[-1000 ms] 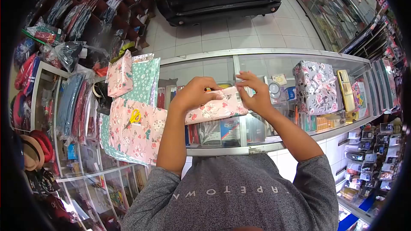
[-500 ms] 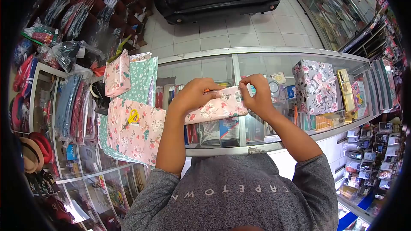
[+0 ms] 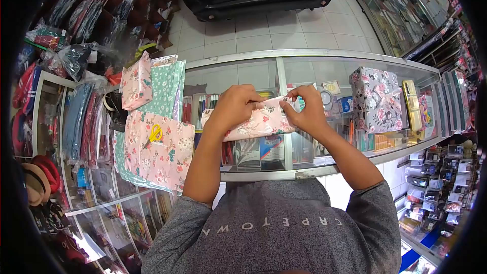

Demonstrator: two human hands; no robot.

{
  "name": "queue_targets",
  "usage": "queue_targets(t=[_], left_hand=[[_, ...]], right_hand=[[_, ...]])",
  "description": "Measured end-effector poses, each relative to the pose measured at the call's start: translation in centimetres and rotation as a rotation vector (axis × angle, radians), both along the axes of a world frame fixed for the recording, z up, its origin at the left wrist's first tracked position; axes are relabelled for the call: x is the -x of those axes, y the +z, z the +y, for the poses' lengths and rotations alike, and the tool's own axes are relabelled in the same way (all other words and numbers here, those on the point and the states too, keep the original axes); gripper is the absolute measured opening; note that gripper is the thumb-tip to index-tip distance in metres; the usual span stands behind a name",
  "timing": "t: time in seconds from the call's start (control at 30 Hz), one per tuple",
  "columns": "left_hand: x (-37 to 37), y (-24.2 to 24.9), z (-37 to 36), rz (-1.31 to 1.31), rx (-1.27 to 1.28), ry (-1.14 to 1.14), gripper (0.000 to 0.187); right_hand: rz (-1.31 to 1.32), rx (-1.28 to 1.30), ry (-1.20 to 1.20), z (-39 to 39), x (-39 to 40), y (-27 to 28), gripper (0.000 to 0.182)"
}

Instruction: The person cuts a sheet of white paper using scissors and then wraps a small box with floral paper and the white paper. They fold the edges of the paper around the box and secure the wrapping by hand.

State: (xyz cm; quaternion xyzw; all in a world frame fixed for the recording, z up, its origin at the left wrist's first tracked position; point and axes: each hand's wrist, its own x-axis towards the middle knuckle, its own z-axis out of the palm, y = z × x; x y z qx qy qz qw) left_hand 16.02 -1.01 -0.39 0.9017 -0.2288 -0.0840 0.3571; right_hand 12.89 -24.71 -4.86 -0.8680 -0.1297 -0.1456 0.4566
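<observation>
A flat parcel in pink floral wrapping paper (image 3: 264, 123) lies across the glass counter in front of me. My left hand (image 3: 234, 107) is closed over its left part, fingers and thumb at the far edge of the paper. With thumb and fingertips, my right hand (image 3: 307, 111) pinches the paper at the parcel's far right corner. Left of my forearm, yellow-handled scissors (image 3: 155, 133) rest on a pink floral sheet of paper (image 3: 139, 160). Behind that sheet stands a box wrapped in pink floral paper (image 3: 136, 83), beside green patterned paper (image 3: 165, 83).
A grey floral gift box (image 3: 375, 101) with a bow stands at the counter's right, beside a gold box (image 3: 412, 105). Stationery shows beneath the glass. The counter's metal edge (image 3: 253, 175) runs just before my body. Bagged clothes (image 3: 83, 127) hang at left.
My right fingers have shifted on the parcel's corner, and the barcode label seen there earlier no longer shows. The far paper edge looks lifted or folded. My view has tilted slightly.
</observation>
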Motion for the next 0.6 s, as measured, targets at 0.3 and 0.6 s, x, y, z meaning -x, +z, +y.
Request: queue_targets(t=[0.3, 0.6], left_hand=[[0.3, 0.3, -0.6, -0.073, -0.004, 0.044, 0.019], [-0.1, -0.1, 0.0, 0.035, 0.113, 0.005, 0.018]], right_hand=[[-0.071, -0.040, -0.008, 0.0, -0.1, 0.0, 0.025], [-0.233, 0.053, 0.101, -0.1, -0.2, 0.9, 0.016]])
